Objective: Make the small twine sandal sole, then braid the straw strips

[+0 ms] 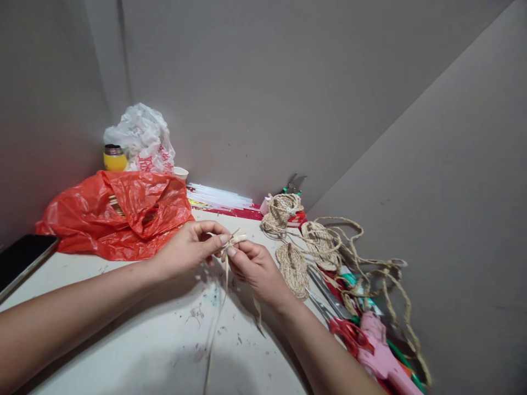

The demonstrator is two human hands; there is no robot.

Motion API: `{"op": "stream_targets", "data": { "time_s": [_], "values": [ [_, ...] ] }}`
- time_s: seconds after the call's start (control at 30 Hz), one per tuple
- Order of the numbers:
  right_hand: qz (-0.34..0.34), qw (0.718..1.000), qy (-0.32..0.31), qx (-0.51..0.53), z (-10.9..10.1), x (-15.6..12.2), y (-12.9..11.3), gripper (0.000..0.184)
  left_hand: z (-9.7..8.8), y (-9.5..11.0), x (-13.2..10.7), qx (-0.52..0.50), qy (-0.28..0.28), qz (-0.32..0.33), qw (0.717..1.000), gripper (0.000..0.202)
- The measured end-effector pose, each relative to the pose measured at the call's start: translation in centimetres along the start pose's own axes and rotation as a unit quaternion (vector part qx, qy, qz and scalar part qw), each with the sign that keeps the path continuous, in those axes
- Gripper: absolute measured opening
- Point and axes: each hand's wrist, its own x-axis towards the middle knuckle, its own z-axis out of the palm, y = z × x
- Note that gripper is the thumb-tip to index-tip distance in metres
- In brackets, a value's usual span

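Holds bunched end of pale strip (pixel 239 237) up over middle of table (pixel 156 340), a bit toward far edge. Pinches with left hand (pixel 201 241) from left side and with right hand (pixel 253 266) from right, with fingers narrow on both and tips almost meeting. Sits right between the two thumbs, in contact with both hands, so neither nearer. Points stubby end toward right edge, just past right thumb. Drops long tail down from between hands, slanting slightly left, toward near edge. Shows second, shorter tail under right hand; too hidden to say if part of same strip.

Off to right, toward far right corner: braided pads (pixel 292 269) in loose group, nearest one close to right hand. Along right edge: red scissors (pixel 349 336), then pink glue gun (pixel 385 354) closer to near right corner. Toward far left corner: red bag (pixel 168 219), just beyond left wrist. At left edge: phone (pixel 24 263). Along far edge: white sticks (pixel 218 196), lying in a row, well apart from both hands.
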Motion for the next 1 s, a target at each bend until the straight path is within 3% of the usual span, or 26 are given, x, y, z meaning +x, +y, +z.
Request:
{"op": "stream_targets", "data": {
  "time_s": [0.2,0.4,0.6,0.83,1.0],
  "values": [
    [-0.04,0.994,-0.069,-0.074,-0.1,-0.2,-1.2,0.026,0.2,0.3,-0.2,-0.086,0.018,-0.022,0.996,0.019],
    [-0.009,0.988,-0.115,-0.099,-0.5,-0.4,-1.6,0.026,0.6,0.9,-0.5,-0.031,0.018,-0.054,0.998,0.008],
    [-0.026,0.98,-0.163,-0.115,-0.9,-0.4,-2.1,0.03,0.4,0.9,-0.5,-0.017,-0.012,-0.041,0.999,0.017],
    [0.004,0.99,-0.08,-0.116,-0.4,-0.2,-1.7,0.022,0.6,0.3,-0.5,-0.057,-0.001,-0.008,0.998,0.02],
    [0.04,0.997,-0.037,-0.056,0.8,-0.2,-1.7,0.015,0.7,0.2,-0.4,-0.098,0.012,-0.008,0.995,0.019]
  ]
}}
